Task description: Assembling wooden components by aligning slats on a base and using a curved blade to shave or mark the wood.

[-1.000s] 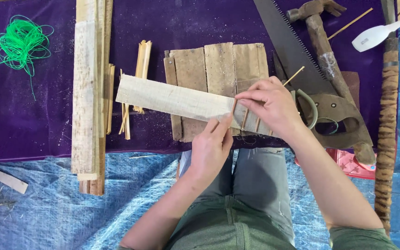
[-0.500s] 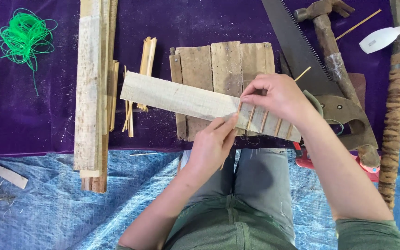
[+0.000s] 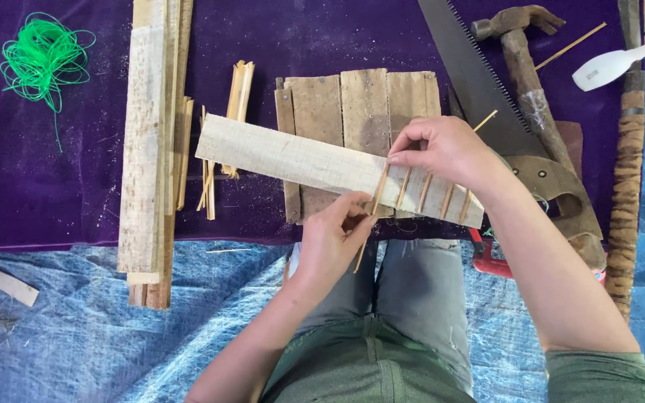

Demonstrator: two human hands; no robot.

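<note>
Left hand (image 3: 334, 237) has dropped lower | pinches thin stick (image 3: 367, 224) | right hand (image 3: 442, 153) pinches sticks on pale plank (image 3: 293, 155)

Soft, even daylight, faint shadows, sharp focus, no glare.

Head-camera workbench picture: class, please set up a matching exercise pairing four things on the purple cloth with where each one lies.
Things:
1. green string bundle
2. hammer
3. white spoon
4. long stacked wooden slats

Places:
A. far right, beside the upper corner
B. upper left corner of the cloth
C. left of the middle, running top to bottom
D. right of the saw blade

Pairs: 1-B, 2-D, 3-A, 4-C
</note>
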